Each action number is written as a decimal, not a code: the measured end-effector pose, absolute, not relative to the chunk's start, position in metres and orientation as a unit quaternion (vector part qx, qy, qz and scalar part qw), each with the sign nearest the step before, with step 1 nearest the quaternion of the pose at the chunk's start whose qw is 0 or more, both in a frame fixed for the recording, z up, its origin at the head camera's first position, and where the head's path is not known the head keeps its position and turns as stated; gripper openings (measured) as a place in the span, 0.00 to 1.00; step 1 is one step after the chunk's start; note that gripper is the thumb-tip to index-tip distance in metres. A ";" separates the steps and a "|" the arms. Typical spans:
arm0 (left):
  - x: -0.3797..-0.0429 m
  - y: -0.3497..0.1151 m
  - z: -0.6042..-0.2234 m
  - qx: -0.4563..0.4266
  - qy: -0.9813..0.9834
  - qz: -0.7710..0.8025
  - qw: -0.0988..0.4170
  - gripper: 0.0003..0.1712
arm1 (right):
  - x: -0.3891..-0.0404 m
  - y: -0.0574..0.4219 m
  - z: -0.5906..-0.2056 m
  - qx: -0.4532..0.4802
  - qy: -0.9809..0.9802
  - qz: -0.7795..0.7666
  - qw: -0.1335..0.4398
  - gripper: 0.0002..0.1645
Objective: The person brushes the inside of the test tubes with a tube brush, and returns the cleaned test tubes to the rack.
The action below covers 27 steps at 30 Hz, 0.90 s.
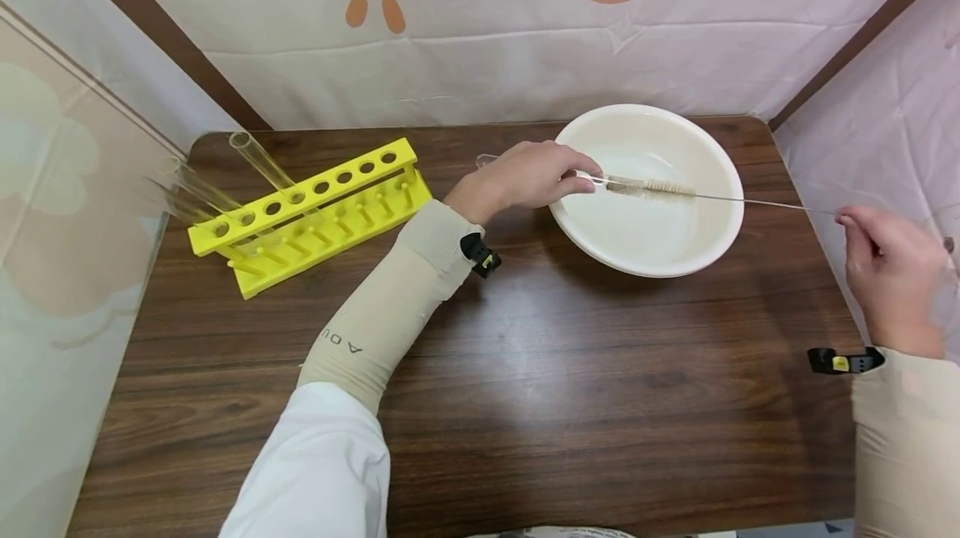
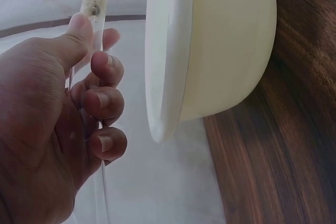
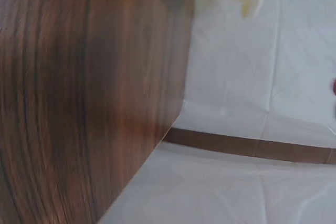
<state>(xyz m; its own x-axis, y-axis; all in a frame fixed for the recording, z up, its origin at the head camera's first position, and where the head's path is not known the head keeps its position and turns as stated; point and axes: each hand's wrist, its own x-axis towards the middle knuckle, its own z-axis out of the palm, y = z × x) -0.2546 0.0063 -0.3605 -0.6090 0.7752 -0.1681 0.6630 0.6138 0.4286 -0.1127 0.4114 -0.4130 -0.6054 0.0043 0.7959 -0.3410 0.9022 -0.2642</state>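
My left hand point(image 1: 528, 175) grips a clear glass test tube point(image 2: 102, 192) with thumb and curled fingers, over the left rim of a white basin point(image 1: 637, 242). The tube's rounded end point(image 1: 486, 160) shows beyond the hand, and its mouth points right. A test tube brush point(image 1: 670, 188) lies in line with the tube, some bristles inside the mouth and the rest outside, above the basin. Off to the right, my right hand point(image 1: 892, 275) pinches the far end of the brush's thin wire handle point(image 1: 765, 203). The right wrist view barely catches that hand at its edge.
A yellow test tube rack point(image 1: 303, 192) stands at the left of the brown wooden table point(image 1: 570, 404). Glass test tubes point(image 1: 261, 159) lean in holes toward its left end. Fabric walls point(image 1: 465, 79) enclose the table's back and sides.
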 end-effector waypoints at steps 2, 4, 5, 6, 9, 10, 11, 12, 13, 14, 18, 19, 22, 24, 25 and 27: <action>-0.254 0.007 -0.360 0.406 0.883 0.163 0.171 0.23 | -0.112 0.406 -0.414 0.100 -0.859 0.164 0.474 0.07; -0.254 0.009 -0.361 0.404 0.883 0.163 0.173 0.23 | -0.112 0.402 -0.415 0.109 -0.841 0.137 0.512 0.06; -0.254 0.009 -0.361 0.404 0.883 0.163 0.174 0.23 | -0.112 0.400 -0.416 0.113 -0.831 0.131 0.529 0.05; -0.254 0.009 -0.361 0.404 0.883 0.163 0.175 0.23 | -0.112 0.398 -0.416 0.117 -0.821 0.127 0.544 0.05; -0.254 0.010 -0.362 0.406 0.881 0.164 0.177 0.23 | -0.112 0.394 -0.415 0.123 -0.805 0.120 0.568 0.05; -0.254 0.010 -0.362 0.407 0.881 0.164 0.176 0.23 | -0.113 0.394 -0.415 0.124 -0.802 0.119 0.572 0.05; -0.254 0.010 -0.362 0.408 0.881 0.165 0.173 0.23 | -0.113 0.394 -0.415 0.126 -0.801 0.117 0.573 0.05; -0.254 0.011 -0.361 0.409 0.881 0.164 0.172 0.23 | -0.114 0.395 -0.416 0.127 -0.800 0.117 0.575 0.05; -0.254 0.011 -0.361 0.409 0.881 0.163 0.170 0.22 | -0.114 0.397 -0.417 0.130 -0.804 0.114 0.570 0.05; -0.254 0.011 -0.361 0.409 0.882 0.163 0.170 0.22 | -0.115 0.398 -0.418 0.133 -0.809 0.112 0.562 0.05; -0.254 0.010 -0.364 0.407 0.883 0.159 0.169 0.23 | -0.116 0.399 -0.422 0.145 -0.829 0.111 0.528 0.05; -0.254 0.011 -0.364 0.407 0.883 0.160 0.171 0.23 | -0.115 0.398 -0.421 0.149 -0.838 0.108 0.514 0.04; -0.254 0.012 -0.366 0.408 0.881 0.165 0.173 0.22 | -0.115 0.393 -0.421 0.160 -0.847 0.116 0.494 0.04; -0.253 0.013 -0.366 0.410 0.879 0.168 0.174 0.21 | -0.115 0.388 -0.421 0.167 -0.853 0.121 0.480 0.05; -0.253 0.014 -0.366 0.411 0.878 0.170 0.176 0.21 | -0.115 0.386 -0.420 0.172 -0.854 0.123 0.476 0.05; -0.253 0.015 -0.366 0.414 0.877 0.172 0.175 0.21 | -0.117 0.380 -0.419 0.179 -0.852 0.133 0.474 0.05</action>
